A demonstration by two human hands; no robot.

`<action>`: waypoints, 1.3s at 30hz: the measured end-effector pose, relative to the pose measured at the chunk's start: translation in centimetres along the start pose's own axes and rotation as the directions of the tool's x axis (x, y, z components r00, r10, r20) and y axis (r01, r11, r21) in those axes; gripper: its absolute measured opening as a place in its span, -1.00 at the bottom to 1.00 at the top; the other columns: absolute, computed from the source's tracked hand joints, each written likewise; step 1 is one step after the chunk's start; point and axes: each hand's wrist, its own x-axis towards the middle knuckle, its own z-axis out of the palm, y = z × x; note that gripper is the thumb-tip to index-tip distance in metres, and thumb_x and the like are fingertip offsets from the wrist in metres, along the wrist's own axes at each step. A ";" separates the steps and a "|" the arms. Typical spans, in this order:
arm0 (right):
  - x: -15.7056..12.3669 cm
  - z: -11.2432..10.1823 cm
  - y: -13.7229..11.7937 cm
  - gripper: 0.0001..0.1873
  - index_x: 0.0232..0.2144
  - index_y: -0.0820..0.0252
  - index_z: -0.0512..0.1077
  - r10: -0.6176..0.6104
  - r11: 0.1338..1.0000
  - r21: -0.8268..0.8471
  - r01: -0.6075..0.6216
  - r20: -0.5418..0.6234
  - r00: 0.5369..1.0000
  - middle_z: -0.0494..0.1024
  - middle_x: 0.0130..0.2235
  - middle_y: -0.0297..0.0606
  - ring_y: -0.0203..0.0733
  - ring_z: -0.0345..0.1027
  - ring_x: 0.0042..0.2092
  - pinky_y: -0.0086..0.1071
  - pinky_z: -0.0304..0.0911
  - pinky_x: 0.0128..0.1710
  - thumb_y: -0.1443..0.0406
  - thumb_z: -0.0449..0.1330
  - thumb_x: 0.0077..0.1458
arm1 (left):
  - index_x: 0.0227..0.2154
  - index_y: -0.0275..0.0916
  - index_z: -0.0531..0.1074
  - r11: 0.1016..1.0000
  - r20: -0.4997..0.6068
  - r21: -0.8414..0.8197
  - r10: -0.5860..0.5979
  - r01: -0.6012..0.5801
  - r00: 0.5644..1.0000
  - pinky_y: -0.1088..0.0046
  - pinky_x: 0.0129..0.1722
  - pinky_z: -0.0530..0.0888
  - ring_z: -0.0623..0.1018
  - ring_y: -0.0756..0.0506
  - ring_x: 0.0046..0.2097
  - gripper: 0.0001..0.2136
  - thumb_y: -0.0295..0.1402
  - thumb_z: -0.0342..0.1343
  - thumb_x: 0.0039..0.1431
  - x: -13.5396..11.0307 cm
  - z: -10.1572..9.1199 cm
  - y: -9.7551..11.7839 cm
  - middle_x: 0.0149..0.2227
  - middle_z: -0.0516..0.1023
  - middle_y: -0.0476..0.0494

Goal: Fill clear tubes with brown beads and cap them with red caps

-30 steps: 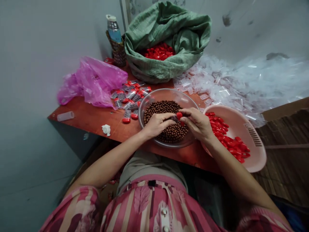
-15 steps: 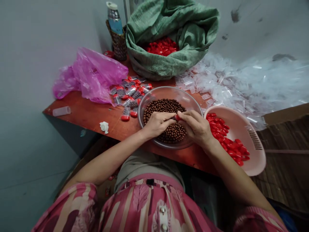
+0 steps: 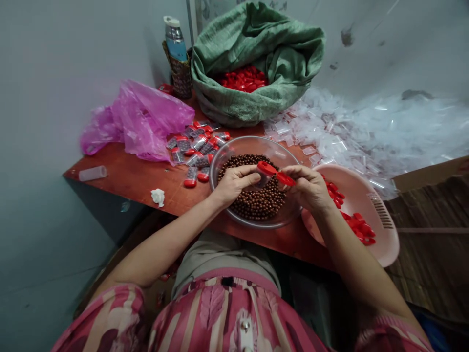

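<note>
Above a clear bowl [image 3: 273, 145] of brown beads [image 3: 261, 204], my left hand [image 3: 234, 186] is closed on a small clear plastic container [image 3: 263, 181] with a red top. The red flip cap [image 3: 285, 179] stands open toward the right, and my right hand [image 3: 308, 187] pinches it. The container looks see-through; whether beads are inside I cannot tell. Left of the bowl lies a pile of containers [image 3: 200, 143] with red caps and dark contents. To the right, partly behind my right forearm, a pink basket [image 3: 384, 244] holds loose red caps [image 3: 359, 227].
A green sack [image 3: 234, 110] of red caps stands at the back, beside a bottle [image 3: 176, 41] in a woven holder. Clear plastic containers [image 3: 351, 132] heap up at right. A pink plastic bag [image 3: 146, 120], a clear tube [image 3: 92, 173] and crumpled white tissue [image 3: 158, 197] lie at left.
My hands have moved slightly apart, and the red cap now shows swung open between them. Before, the fingers met around a mostly hidden container. The view has shifted slightly.
</note>
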 end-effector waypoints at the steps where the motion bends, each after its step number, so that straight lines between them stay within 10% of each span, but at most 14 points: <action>1: 0.0 0.1 -0.1 -0.49 -0.29 0.05 0.56 0.008 1.000 0.030 -0.009 0.004 1.000 0.59 -0.31 -0.28 -0.21 0.44 -0.40 -0.22 0.46 -0.27 0.03 0.49 -0.35 | -0.16 -0.26 0.59 1.000 0.002 -0.006 0.008 -0.008 1.000 0.36 -0.20 0.56 0.62 -0.14 -0.20 -0.52 -0.10 0.38 -0.15 0.0 -0.1 0.0 -0.18 0.65 -0.21; 8: 0.3 1.3 -0.2 -0.57 -0.41 0.09 0.57 -0.114 0.987 0.112 0.118 -0.040 0.993 0.56 -0.34 -0.30 -0.25 0.44 -0.31 -0.36 0.43 -0.21 -0.05 0.45 -0.26 | -0.19 -0.23 0.62 0.892 0.095 0.354 0.267 -0.283 0.959 0.28 0.08 0.43 0.57 -0.17 -0.03 -0.71 -0.22 0.27 0.04 0.0 -0.4 -0.4 -0.12 0.63 -0.18; 11: 0.6 1.8 -0.3 -0.49 -0.27 0.10 0.56 0.013 0.991 0.135 -0.024 0.081 0.997 0.56 -0.17 -0.25 -0.17 0.45 -0.14 -0.29 0.42 -0.10 -0.07 0.41 -0.22 | -0.19 -0.17 0.62 0.796 0.153 0.482 0.334 -0.365 0.930 0.24 0.16 0.36 0.51 -0.18 0.07 -0.77 -0.30 0.23 0.07 -0.1 -0.4 -0.6 -0.06 0.61 -0.17; 16: 0.6 2.8 0.0 -0.57 -0.21 0.14 0.52 0.279 0.908 0.228 -0.351 0.296 0.914 0.58 -0.20 -0.23 -0.14 0.48 -0.18 -0.13 0.44 -0.08 0.04 0.37 -0.11 | -0.11 -0.11 0.59 0.735 0.211 0.546 0.343 -0.401 0.915 0.19 0.22 0.31 0.41 -0.19 0.18 -0.75 -0.31 0.15 0.15 -0.3 -0.4 -0.5 0.01 0.56 -0.16; 28: 0.7 4.7 0.6 -0.75 -0.41 0.15 0.44 0.295 0.842 0.411 -0.350 0.192 0.936 0.51 -0.38 -0.36 -0.20 0.44 -0.27 -0.18 0.45 -0.13 0.19 0.36 -0.18 | -0.07 -0.11 0.57 0.645 0.217 0.660 0.327 -0.385 0.920 0.14 0.25 0.26 0.40 -0.18 0.19 -0.73 -0.34 0.11 0.19 -0.5 -0.2 -0.2 0.02 0.56 -0.15; 32: 2.1 1.8 -0.6 -0.44 -0.10 0.08 0.42 0.310 0.898 0.226 -0.377 0.282 0.908 0.55 -0.10 -0.26 -0.21 0.47 -0.17 -0.21 0.44 -0.13 0.04 0.40 -0.15 | -0.10 -0.18 0.57 0.669 0.158 0.655 0.335 -0.353 0.929 0.23 0.21 0.34 0.44 -0.18 0.17 -0.74 -0.28 0.13 0.18 -0.3 -0.3 0.9 0.04 0.55 -0.17; 35: 5.1 -3.1 -1.6 -0.42 -0.05 0.08 0.41 0.192 0.980 -0.062 -0.187 0.094 0.977 0.54 -0.04 -0.21 -0.20 0.48 -0.13 -0.24 0.43 -0.11 0.05 0.40 -0.12 | -0.12 -0.21 0.57 0.631 0.049 0.704 0.415 -0.326 0.908 0.22 0.20 0.37 0.50 -0.18 0.10 -0.73 -0.26 0.17 0.14 0.5 -1.3 2.9 0.00 0.58 -0.14; 39: 10.6 -11.0 -1.5 -0.78 -0.28 0.27 0.50 0.102 0.642 -0.688 -0.337 -0.359 0.928 0.57 -0.33 -0.19 -0.23 0.47 -0.32 -0.33 0.41 -0.25 0.20 0.26 0.10 | -0.11 -0.16 0.56 0.565 -0.115 0.788 0.523 -0.243 0.844 0.17 0.16 0.40 0.55 -0.17 0.04 -0.73 -0.26 0.13 0.16 2.8 -5.3 5.3 -0.04 0.60 -0.02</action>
